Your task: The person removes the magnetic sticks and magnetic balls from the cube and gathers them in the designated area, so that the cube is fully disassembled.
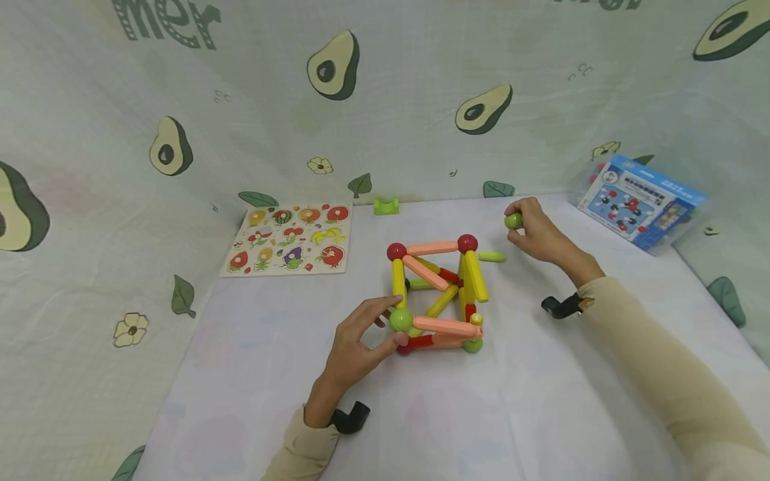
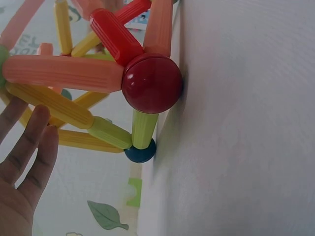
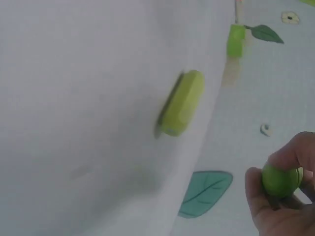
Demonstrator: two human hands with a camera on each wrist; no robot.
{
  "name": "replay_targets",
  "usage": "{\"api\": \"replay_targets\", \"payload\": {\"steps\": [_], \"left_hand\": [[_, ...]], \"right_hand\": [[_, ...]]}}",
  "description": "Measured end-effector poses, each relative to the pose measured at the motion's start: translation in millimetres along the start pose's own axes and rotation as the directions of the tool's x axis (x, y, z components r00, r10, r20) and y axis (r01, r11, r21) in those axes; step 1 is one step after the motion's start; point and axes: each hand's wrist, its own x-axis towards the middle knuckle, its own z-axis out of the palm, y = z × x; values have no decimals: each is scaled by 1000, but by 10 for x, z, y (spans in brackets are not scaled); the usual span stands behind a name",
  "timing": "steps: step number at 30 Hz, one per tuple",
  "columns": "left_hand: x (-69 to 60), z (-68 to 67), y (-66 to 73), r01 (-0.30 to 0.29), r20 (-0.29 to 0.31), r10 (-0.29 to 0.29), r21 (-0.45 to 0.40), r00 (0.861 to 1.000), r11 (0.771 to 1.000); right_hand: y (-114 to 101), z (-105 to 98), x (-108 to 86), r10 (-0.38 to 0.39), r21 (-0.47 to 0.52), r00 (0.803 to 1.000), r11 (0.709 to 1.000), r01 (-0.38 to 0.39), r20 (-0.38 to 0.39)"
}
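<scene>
A cube-like frame of magnetic rods and balls stands on the table, with pink rods (image 1: 448,327), yellow rods (image 1: 475,275) and red balls (image 1: 467,243). My left hand (image 1: 355,344) holds the frame's near left upper corner, thumb and forefinger on either side of a green ball (image 1: 400,319). In the left wrist view, the other fingers (image 2: 37,128) extend beside the yellow rods; the thumb is hidden. To the right of the frame, my right hand (image 1: 541,234) pinches a loose green ball (image 3: 281,181) above the table. A short light-green rod (image 3: 182,103) lies between that hand and the frame.
A fruit picture board (image 1: 289,240) lies at the back left. Near the back edge sits a small bright green piece (image 1: 386,206). At the back right stands a blue and white box (image 1: 637,204) in clear plastic. An avocado-print cloth (image 1: 397,133) hangs behind.
</scene>
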Motion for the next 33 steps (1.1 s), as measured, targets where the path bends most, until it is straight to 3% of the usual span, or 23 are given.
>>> {"api": "replay_targets", "payload": {"steps": [4,10,18,33], "left_hand": [[10,2,-8,4,1,-4,8,1000,1000],[-8,-22,8,18,-5,-18,23,1000,1000],[-22,-36,29,27,-5,-27,26,1000,999],[-7,28,-3,6,2,-6,2,1000,1000]], "right_hand": [[-6,-95,200,-34,0,999,999,34,-23],[10,-33,503,-112,-21,993,994,111,-32],[13,95,916,-159,0,986,987,160,50],[74,289,1366,-80,60,989,996,72,128]]}}
